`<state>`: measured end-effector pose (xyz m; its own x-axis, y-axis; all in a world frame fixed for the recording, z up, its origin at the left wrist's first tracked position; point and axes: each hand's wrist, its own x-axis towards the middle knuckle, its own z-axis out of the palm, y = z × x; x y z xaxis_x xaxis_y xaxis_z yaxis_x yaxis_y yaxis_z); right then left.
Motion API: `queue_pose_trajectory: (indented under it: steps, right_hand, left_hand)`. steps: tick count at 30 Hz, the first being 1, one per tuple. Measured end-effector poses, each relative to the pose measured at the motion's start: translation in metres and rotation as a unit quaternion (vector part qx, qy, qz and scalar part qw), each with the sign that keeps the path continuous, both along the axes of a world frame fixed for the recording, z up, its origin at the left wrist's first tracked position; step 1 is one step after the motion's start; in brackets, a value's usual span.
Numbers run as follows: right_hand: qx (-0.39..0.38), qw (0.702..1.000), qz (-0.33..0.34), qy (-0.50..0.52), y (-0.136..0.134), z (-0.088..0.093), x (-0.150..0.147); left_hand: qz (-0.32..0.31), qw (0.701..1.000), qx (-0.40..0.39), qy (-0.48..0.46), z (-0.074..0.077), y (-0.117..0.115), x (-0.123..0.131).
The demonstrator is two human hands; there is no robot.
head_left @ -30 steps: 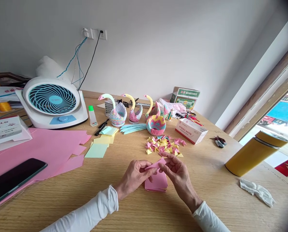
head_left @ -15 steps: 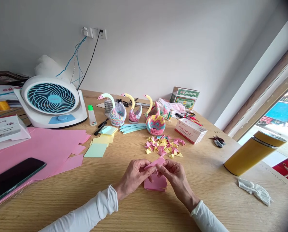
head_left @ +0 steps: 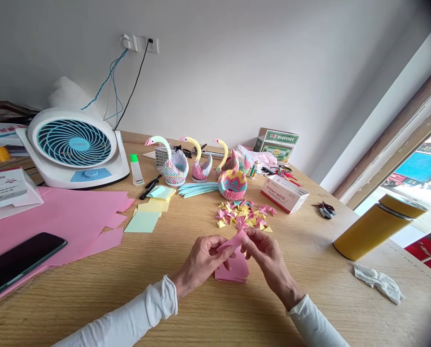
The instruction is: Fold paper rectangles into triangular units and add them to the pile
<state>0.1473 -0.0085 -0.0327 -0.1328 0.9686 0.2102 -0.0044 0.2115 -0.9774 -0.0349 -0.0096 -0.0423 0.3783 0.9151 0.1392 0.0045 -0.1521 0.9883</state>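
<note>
Between my two hands is a folded pink paper strip (head_left: pixel 233 241). My left hand (head_left: pixel 205 258) pinches its left part between thumb and fingers. At the strip's right end, the thumb and fingers of my right hand (head_left: pixel 264 250) are closed on it. Just below lies a stack of pink paper slips (head_left: pixel 233 271), partly covered by my hands. Beyond my fingers spreads a loose pile of folded paper triangles (head_left: pixel 244 215), pink and yellow with a little blue. Behind that pile stands a round bowl-shaped piece of folded paper (head_left: pixel 232 185).
Paper swans (head_left: pixel 175 167) stand at the back beside blue paper strips (head_left: pixel 198 190). Pastel paper squares (head_left: pixel 142 221), a phone (head_left: pixel 23 262) on pink sheets (head_left: pixel 81 212) and a fan (head_left: pixel 78 149) are left. Rightward are a sticky note box (head_left: pixel 285 193), yellow flask (head_left: pixel 379 226) and crumpled tissue (head_left: pixel 379 283).
My right hand has shifted slightly right and up along the pink strip, its thumb now nearer the strip's right end. My left hand keeps its pinch. The whole view has tilted slightly.
</note>
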Motion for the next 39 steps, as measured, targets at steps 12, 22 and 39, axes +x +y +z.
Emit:
queue_pose_trajectory:
  steps: [12,22,39]
  right_hand:
    - [0.047,0.991,-0.120,0.027,0.011,0.000,0.017]
    - [0.034,0.998,-0.054,-0.026,0.011,0.005,-0.001]
    - [-0.035,0.999,-0.006,0.004,0.005,-0.005,-0.016]
  left_hand:
    - [0.035,0.999,0.021,0.035,0.000,0.003,-0.009]
    - [0.015,0.989,0.108,0.099,0.011,0.010,-0.003]
    - [0.028,0.999,0.023,-0.009,-0.003,0.011,-0.002]
